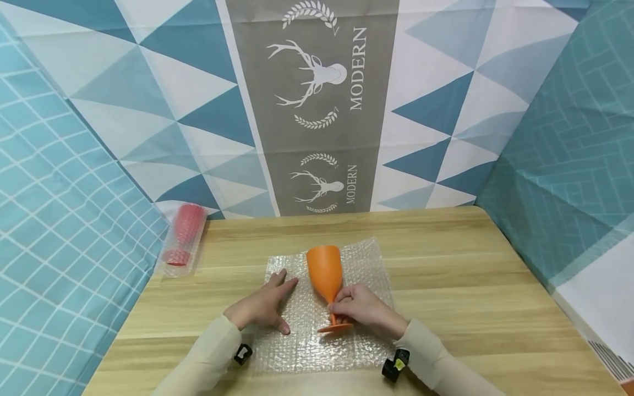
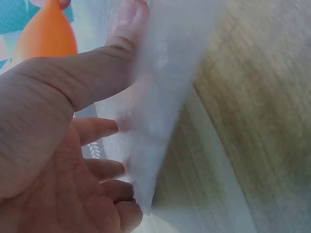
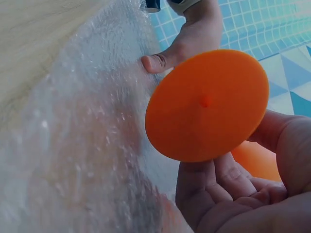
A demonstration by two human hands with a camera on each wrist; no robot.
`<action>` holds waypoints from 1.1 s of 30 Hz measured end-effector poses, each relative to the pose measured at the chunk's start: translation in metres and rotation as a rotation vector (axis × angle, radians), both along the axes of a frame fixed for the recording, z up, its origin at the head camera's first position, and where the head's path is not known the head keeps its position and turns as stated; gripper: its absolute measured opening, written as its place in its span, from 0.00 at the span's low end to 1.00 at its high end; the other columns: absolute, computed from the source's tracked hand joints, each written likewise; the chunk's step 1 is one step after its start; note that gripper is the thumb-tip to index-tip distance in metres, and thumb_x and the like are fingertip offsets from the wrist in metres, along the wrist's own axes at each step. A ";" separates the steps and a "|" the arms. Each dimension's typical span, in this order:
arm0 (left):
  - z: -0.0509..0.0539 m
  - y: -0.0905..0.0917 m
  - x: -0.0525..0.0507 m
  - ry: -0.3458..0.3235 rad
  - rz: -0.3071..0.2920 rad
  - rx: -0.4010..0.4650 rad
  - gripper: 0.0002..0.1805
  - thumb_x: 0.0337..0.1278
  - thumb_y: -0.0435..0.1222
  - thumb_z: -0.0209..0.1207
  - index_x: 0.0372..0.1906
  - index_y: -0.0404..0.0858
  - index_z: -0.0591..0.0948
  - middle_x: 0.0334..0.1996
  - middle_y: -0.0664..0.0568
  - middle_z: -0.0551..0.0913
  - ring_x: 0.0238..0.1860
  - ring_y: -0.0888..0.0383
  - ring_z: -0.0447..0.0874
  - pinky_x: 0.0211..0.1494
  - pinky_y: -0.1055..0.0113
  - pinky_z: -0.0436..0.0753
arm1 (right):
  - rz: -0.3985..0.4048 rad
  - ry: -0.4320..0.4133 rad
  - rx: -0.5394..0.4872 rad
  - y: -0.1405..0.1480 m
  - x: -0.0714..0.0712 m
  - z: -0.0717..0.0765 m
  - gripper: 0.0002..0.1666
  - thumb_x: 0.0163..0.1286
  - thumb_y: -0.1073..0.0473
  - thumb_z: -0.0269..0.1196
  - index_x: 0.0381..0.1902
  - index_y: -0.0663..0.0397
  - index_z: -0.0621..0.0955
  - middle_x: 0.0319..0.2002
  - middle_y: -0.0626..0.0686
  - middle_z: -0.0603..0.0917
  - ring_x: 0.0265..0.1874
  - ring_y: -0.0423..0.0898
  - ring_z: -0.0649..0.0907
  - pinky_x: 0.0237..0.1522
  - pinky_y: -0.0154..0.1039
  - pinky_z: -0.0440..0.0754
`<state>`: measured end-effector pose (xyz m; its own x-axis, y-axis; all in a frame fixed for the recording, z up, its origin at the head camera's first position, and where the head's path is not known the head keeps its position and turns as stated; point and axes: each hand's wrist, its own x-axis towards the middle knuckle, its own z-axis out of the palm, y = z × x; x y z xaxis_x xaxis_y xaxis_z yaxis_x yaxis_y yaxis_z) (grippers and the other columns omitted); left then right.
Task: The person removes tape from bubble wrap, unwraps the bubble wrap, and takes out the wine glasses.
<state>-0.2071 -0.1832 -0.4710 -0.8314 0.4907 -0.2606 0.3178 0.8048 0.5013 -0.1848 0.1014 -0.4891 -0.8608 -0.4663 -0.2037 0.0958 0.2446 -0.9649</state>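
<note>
Just below the frame's centre, the right hand [image 1: 364, 305] pinches the stem of an orange goblet [image 1: 324, 269] over bubble wrap [image 1: 307, 352]. The left hand [image 1: 263, 306], fingers spread, touches the wrap left of it.

Bubble-wrap sheet [image 1: 307, 357] on table [image 1: 470, 275], goblet [image 1: 324, 270] over sheet, left grip [image 1: 266, 303] to goblet's left, right grip [image 1: 364, 307] at its stem [image 1: 333, 318], second goblet [image 1: 187, 226] in wrap [image 1: 195, 254] at far left corner, backdrop [image 1: 329, 126] behind.

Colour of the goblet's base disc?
Plain orange: the base disc shows best in the right wrist view, its underside facing that camera.
</note>
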 end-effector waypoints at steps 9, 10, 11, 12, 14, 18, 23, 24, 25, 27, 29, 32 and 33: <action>0.002 0.001 -0.001 0.008 -0.011 -0.002 0.67 0.27 0.43 0.84 0.80 0.35 0.60 0.81 0.27 0.43 0.80 0.25 0.41 0.77 0.31 0.56 | 0.007 0.074 0.042 0.006 -0.006 0.009 0.13 0.68 0.57 0.70 0.37 0.65 0.85 0.27 0.54 0.89 0.24 0.41 0.86 0.30 0.35 0.88; 0.003 0.001 -0.001 0.006 -0.008 -0.003 0.67 0.27 0.43 0.83 0.80 0.35 0.60 0.81 0.28 0.43 0.80 0.25 0.40 0.78 0.31 0.55 | 0.009 0.075 0.042 0.006 -0.006 0.010 0.13 0.68 0.57 0.70 0.37 0.65 0.85 0.27 0.54 0.89 0.24 0.41 0.86 0.30 0.36 0.88; 0.003 0.001 -0.001 0.004 -0.006 -0.004 0.67 0.27 0.43 0.83 0.80 0.35 0.60 0.81 0.28 0.43 0.80 0.25 0.40 0.78 0.31 0.55 | 0.010 0.075 0.036 0.007 -0.006 0.011 0.13 0.68 0.58 0.70 0.37 0.65 0.84 0.27 0.54 0.89 0.25 0.41 0.87 0.30 0.36 0.88; 0.003 0.001 0.000 0.002 -0.004 -0.005 0.67 0.27 0.43 0.83 0.80 0.35 0.60 0.81 0.28 0.43 0.80 0.26 0.40 0.78 0.31 0.55 | 0.010 0.072 0.033 0.007 -0.007 0.012 0.13 0.67 0.58 0.70 0.37 0.65 0.84 0.28 0.54 0.89 0.25 0.42 0.87 0.31 0.36 0.88; 0.004 0.001 0.000 -0.001 0.002 -0.006 0.67 0.27 0.43 0.83 0.80 0.35 0.60 0.81 0.29 0.43 0.80 0.26 0.40 0.77 0.31 0.55 | 0.010 0.074 0.027 0.008 -0.006 0.013 0.13 0.67 0.58 0.71 0.38 0.65 0.83 0.29 0.53 0.89 0.26 0.42 0.87 0.32 0.37 0.89; 0.004 0.002 0.002 -0.012 0.013 -0.004 0.68 0.27 0.43 0.83 0.80 0.36 0.59 0.82 0.30 0.42 0.81 0.28 0.40 0.78 0.32 0.55 | 0.005 0.098 0.003 0.010 -0.007 0.015 0.13 0.66 0.61 0.70 0.41 0.66 0.81 0.31 0.54 0.89 0.29 0.45 0.87 0.35 0.38 0.89; 0.003 0.002 0.003 -0.019 0.019 0.002 0.68 0.26 0.43 0.83 0.80 0.36 0.60 0.82 0.30 0.43 0.81 0.28 0.40 0.78 0.33 0.55 | -0.001 0.145 0.015 0.012 -0.010 0.018 0.14 0.65 0.61 0.71 0.42 0.66 0.82 0.33 0.54 0.88 0.31 0.45 0.86 0.36 0.39 0.89; 0.003 0.002 0.004 -0.018 0.019 0.003 0.68 0.26 0.43 0.83 0.80 0.36 0.60 0.82 0.30 0.43 0.81 0.29 0.40 0.79 0.33 0.55 | -0.002 0.152 0.023 0.013 -0.011 0.019 0.14 0.65 0.61 0.71 0.42 0.66 0.82 0.34 0.54 0.88 0.31 0.45 0.86 0.37 0.39 0.89; 0.003 0.002 0.004 -0.016 0.018 0.004 0.68 0.26 0.43 0.83 0.80 0.36 0.60 0.82 0.30 0.43 0.81 0.29 0.40 0.79 0.33 0.54 | -0.004 0.159 0.032 0.014 -0.011 0.020 0.14 0.65 0.60 0.71 0.42 0.65 0.82 0.34 0.54 0.88 0.32 0.45 0.86 0.37 0.39 0.89; 0.003 0.002 0.004 -0.012 0.017 0.008 0.67 0.26 0.43 0.83 0.80 0.36 0.61 0.82 0.30 0.43 0.81 0.28 0.40 0.79 0.33 0.54 | -0.010 0.169 0.047 0.014 -0.013 0.022 0.14 0.65 0.59 0.71 0.43 0.64 0.83 0.34 0.54 0.88 0.32 0.45 0.86 0.37 0.38 0.89; 0.003 0.002 0.004 -0.010 0.015 0.008 0.67 0.26 0.42 0.83 0.80 0.36 0.61 0.82 0.30 0.43 0.81 0.28 0.40 0.79 0.33 0.54 | -0.013 0.186 0.064 0.015 -0.014 0.025 0.14 0.65 0.59 0.72 0.43 0.63 0.83 0.34 0.54 0.88 0.32 0.45 0.86 0.36 0.38 0.88; 0.004 0.002 0.004 -0.005 0.018 0.003 0.67 0.26 0.42 0.83 0.80 0.36 0.61 0.82 0.30 0.44 0.81 0.28 0.41 0.78 0.33 0.55 | -0.009 0.217 0.083 0.015 -0.017 0.029 0.13 0.65 0.59 0.71 0.42 0.63 0.83 0.35 0.54 0.88 0.32 0.45 0.86 0.36 0.38 0.88; 0.005 0.002 0.004 -0.005 0.021 0.000 0.67 0.25 0.42 0.84 0.80 0.36 0.62 0.82 0.30 0.44 0.81 0.28 0.41 0.78 0.33 0.56 | -0.004 0.226 0.087 0.015 -0.018 0.030 0.13 0.66 0.59 0.71 0.43 0.63 0.83 0.35 0.54 0.88 0.32 0.45 0.86 0.36 0.38 0.88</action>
